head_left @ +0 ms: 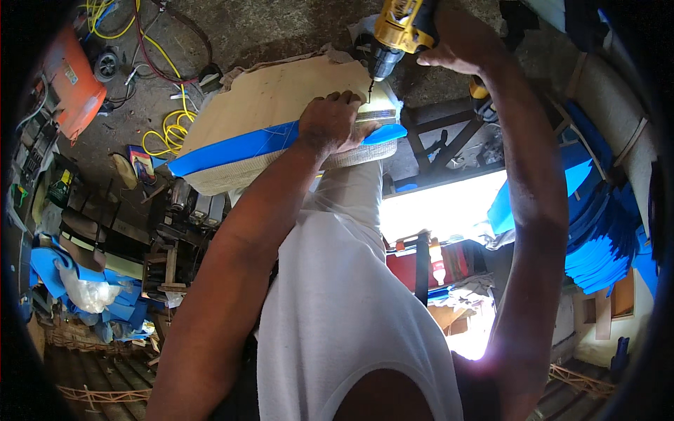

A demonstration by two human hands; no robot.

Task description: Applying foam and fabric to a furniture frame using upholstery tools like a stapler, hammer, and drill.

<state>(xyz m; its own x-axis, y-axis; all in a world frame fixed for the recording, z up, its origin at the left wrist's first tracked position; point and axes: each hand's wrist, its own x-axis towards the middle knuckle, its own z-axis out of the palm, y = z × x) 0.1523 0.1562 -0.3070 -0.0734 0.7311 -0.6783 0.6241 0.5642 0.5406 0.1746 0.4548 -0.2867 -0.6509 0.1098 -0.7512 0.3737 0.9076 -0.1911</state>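
My right hand (463, 45) grips a yellow and black cordless drill (405, 24) above the far right part of a padded plywood board (274, 91). The drill's thin bit (371, 90) points down to the wood; whether it bites in cannot be made out. My left hand (330, 123) is closed over the board's near edge, fingers bent on the wood close to the bit. A blue strip (239, 149) runs along that edge under my hand, and beige woven fabric (232, 172) covers the side below it. The board leans across my leg.
On the floor at left lie a coiled yellow hose (172, 133) and an orange machine housing (74, 84). A dark frame (449, 140) stands right of the board. Blue sheets (604, 245) are piled at far right, and more blue pieces (126, 298) lie at lower left.
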